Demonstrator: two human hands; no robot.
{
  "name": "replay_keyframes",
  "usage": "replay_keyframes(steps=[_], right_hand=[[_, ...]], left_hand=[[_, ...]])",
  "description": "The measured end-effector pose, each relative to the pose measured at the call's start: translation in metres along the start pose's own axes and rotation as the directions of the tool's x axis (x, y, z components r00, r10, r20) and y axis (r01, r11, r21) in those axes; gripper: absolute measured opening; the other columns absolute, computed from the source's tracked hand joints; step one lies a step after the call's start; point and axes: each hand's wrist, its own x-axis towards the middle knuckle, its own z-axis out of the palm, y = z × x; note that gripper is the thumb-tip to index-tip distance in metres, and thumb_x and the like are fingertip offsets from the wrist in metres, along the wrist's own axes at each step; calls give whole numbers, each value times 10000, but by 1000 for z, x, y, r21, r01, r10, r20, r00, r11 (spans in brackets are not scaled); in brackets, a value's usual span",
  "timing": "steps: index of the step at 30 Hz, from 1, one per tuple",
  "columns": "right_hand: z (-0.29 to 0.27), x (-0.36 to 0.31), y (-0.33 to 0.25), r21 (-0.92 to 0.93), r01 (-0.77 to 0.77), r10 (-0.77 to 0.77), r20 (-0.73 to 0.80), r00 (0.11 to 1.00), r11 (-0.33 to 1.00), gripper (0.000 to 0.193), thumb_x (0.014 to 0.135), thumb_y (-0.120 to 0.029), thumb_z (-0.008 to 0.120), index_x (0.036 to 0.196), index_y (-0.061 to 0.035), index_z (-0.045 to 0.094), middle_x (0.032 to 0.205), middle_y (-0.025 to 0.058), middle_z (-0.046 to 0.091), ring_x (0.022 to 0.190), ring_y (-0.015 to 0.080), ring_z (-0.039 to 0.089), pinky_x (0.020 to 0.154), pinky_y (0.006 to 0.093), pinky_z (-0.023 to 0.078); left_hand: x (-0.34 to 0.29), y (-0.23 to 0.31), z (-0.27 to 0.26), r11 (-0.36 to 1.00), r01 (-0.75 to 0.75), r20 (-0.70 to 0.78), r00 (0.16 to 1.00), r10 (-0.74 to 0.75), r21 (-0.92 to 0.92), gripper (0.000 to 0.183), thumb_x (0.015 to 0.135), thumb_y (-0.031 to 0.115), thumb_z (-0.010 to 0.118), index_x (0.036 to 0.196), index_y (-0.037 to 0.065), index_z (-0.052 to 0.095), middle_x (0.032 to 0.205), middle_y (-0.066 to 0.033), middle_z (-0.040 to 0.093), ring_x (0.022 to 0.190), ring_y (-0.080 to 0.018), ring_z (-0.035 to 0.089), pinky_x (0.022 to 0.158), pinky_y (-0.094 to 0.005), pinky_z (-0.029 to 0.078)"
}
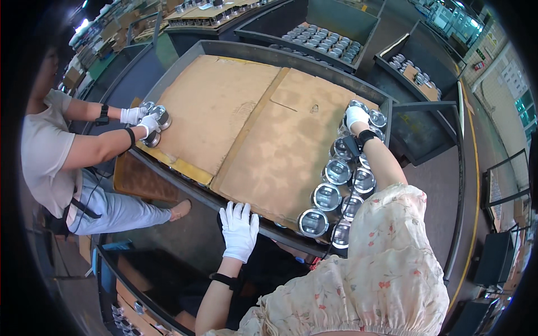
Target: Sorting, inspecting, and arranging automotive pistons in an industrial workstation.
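Note:
My left hand (240, 228), in a white glove, lies with fingers stretched out at the near edge of a dark metal bin (196, 193), holding nothing. Far out to the right, my gloved right hand (356, 119) is closed on a shiny metal piston (357, 104) near the bin's far right corner; its fingertips are partly hidden. More pistons stand crown up in rows along the right side, among them a near one (313, 223) and one beside my hand (378, 118). They rest on a brown cardboard sheet (280, 151) that covers the layer below.
At the left, a co-worker's gloved hands (147, 124) hold pistons (161, 116) over the bin's left end. Another bin (367, 28) with many pistons stands beyond, and a smaller bin (448, 47) is at the far right. A dark cart frame (134, 280) stands below left.

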Motion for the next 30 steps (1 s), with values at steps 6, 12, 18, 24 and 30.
replay_keyframes(steps=[6,12,18,24,30], right_hand=[[-2,-7,1,8,29,-29,-31,999,1000,168,781,-123,642,914,-57,723,940,205,705,918,376,688,798,440,551],[-14,-16,-11,-393,255,-243,82,967,884,188,824,-157,613,927,-93,756,951,179,720,876,304,704,762,438,551],[-63,-133,-92,310,615,-510,-357,782,725,274,864,-44,567,1113,47,640,1025,235,673,898,399,657,808,454,537],[-122,-307,-219,812,345,-744,156,650,472,241,979,-102,542,1169,-25,669,980,94,705,808,157,689,682,278,538],[-137,-418,-345,923,92,-927,369,63,373,307,998,-157,557,1277,-35,597,1129,70,655,845,160,683,701,265,539]], left_hand=[[4,2,1,1000,7,4,1000,-7,2,413,932,316,585,1217,21,626,1246,-154,589,1300,-396,429,1130,-583,261],[11,0,-1,999,-40,-59,997,42,28,361,910,318,572,1090,19,666,1143,-154,624,1219,-365,478,1072,-556,310],[-25,-17,-22,933,-83,-262,965,-12,-350,257,883,262,612,994,34,651,1096,-151,610,1100,-339,550,959,-448,451],[-142,-34,-84,904,383,-16,920,-393,-189,285,849,303,632,937,39,690,1145,-159,592,1143,-332,521,973,-455,416],[-309,-44,-217,602,797,-193,598,-778,47,254,811,279,638,899,42,657,1069,-155,599,1074,-328,550,916,-456,428]])
